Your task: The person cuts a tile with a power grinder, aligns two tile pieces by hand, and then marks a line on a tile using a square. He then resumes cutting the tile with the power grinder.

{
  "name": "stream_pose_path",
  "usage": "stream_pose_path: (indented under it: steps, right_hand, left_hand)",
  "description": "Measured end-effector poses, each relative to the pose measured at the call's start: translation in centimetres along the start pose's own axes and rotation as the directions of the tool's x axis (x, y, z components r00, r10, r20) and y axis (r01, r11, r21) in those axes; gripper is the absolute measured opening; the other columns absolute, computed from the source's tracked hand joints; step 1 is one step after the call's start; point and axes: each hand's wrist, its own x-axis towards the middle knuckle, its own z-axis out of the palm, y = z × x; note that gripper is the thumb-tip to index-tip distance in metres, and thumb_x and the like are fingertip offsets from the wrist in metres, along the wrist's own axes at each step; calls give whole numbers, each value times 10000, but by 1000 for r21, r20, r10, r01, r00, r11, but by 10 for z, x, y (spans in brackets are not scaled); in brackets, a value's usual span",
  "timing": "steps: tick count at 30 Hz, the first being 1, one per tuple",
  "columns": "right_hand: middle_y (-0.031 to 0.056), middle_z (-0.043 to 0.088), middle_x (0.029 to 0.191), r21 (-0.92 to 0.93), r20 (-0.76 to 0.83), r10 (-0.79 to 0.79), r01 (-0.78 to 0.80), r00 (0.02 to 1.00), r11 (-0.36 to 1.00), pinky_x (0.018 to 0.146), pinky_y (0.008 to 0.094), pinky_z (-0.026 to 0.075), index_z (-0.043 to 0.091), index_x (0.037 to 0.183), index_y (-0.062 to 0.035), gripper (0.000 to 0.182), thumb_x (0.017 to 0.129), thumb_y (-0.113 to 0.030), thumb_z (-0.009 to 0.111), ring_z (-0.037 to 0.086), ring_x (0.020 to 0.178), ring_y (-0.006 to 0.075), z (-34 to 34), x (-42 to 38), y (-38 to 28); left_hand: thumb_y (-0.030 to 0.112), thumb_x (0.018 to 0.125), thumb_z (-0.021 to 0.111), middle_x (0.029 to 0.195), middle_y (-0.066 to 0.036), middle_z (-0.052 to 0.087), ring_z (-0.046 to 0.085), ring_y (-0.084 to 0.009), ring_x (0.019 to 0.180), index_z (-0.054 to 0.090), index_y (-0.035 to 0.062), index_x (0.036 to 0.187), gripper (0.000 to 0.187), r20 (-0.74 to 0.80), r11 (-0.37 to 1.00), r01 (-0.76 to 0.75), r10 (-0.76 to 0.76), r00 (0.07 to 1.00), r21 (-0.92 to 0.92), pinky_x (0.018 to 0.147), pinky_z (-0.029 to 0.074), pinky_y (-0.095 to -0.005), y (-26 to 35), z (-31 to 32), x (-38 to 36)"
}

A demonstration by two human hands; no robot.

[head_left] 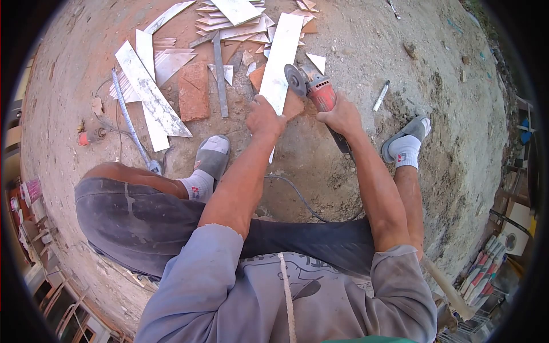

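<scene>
My left hand (266, 117) is closed around the lower part of a long white tile strip (281, 57), which points away from me over reddish bricks. In my right hand (341, 117) is a red angle grinder (322, 94), gripped round its body. The grinder's round disc (295, 80) stands right at the strip's right edge, overlapping it in this view. A small white triangular offcut (317, 63) lies just beyond the grinder. Left of the strip, a grey metal bar (221, 77) rests on the ground close to a reddish brick (194, 91).
More tile strips (153, 88) and a pile of cut tiles (234, 23) lie ahead and to the left. A tape measure (154, 166) is extended on the dirt. A marker (381, 96) lies at right, and a cable (297, 191) runs between my feet.
</scene>
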Motion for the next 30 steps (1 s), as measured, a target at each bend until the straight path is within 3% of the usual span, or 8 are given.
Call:
stream_pose_path:
  steps: [22, 24, 30]
  right_hand:
    - [286, 675, 980, -73, 11, 0, 0, 1000, 997, 837, 478, 531, 515, 1144, 11, 652, 618, -316, 722, 664, 943, 436, -2, -8, -8]
    - [286, 674, 980, -81, 12, -3, 4, 1000, 997, 837, 478, 531, 513, 1149, 15, 657, 620, -315, 720, 665, 942, 435, -1, -5, -11]
    - [284, 676, 980, -93, 7, -6, 7, 1000, 996, 838, 477, 531, 508, 1155, 27, 655, 630, -310, 710, 670, 937, 431, -3, 8, -28]
  left_hand:
    - [330, 712, 821, 1253, -226, 523, 644, -356, 1060, 292, -51, 1403, 950, 7, 1000, -9, 9, 1000, -15, 861, 547, -430, -2, -2, -1]
    - [331, 713, 815, 1226, -214, 537, 627, -393, 1076, 388, 28, 1299, 786, -20, 998, -6, 5, 1000, -63, 881, 516, -486, -3, 2, 1]
    - [311, 716, 809, 1234, -219, 531, 629, -393, 1072, 365, 14, 1311, 800, -24, 996, 2, -4, 1000, -84, 879, 520, -483, -2, 1, 0]
